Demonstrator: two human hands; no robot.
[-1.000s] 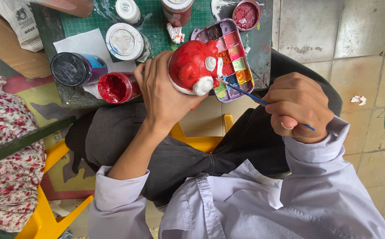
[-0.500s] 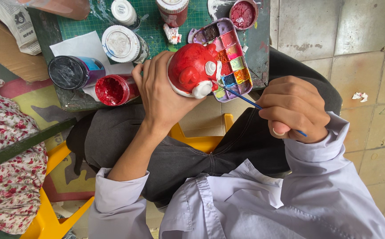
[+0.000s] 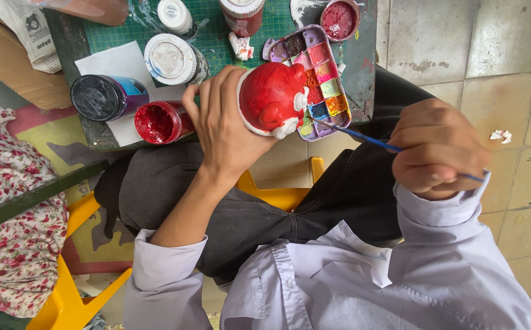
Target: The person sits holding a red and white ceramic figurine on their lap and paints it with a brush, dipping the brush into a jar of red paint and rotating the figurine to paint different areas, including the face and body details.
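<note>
Left hand (image 3: 225,131) raised over lap, forearm angled up from lower left, sleeve pushed to mid-forearm. Grip closed around back of red-painted figurine (image 3: 271,98), fingers wrapped on far side, thumb side toward camera. Figurine held in air at near edge of tabletop (image 3: 363,73), just in front of paint palette (image 3: 317,76), white unpainted patches on its right side and bottom rim.

Right hand (image 3: 436,150) lower right, fist-like, knuckles up, wrist bent inward. Grip pinched shut on blue-handled paintbrush (image 3: 369,139), handle end poking out past cuff at right. Brush tip at lower edge of palette, touching or just beside figurine's base; cannot tell which.

Containers: palette rectangular, pink rim, small wells of dark brown, pink, red, orange, green, blue, yellow, purple. Open jar of red paint (image 3: 158,122) on its side just left of left hand, mouth toward camera, red inside. Dark-lidded jar (image 3: 106,96) on its side beside it, blue-purple body. White-lidded jar (image 3: 170,58) behind, smaller white-capped bottle (image 3: 175,15) farther back. Red-labelled jar (image 3: 242,13) at top centre, contents not visible. Round dish with red paint (image 3: 338,18) at top right. Crumpled tissue scrap (image 3: 240,46) on green cutting mat (image 3: 216,36). White paper sheet (image 3: 109,64) under jars.
</note>
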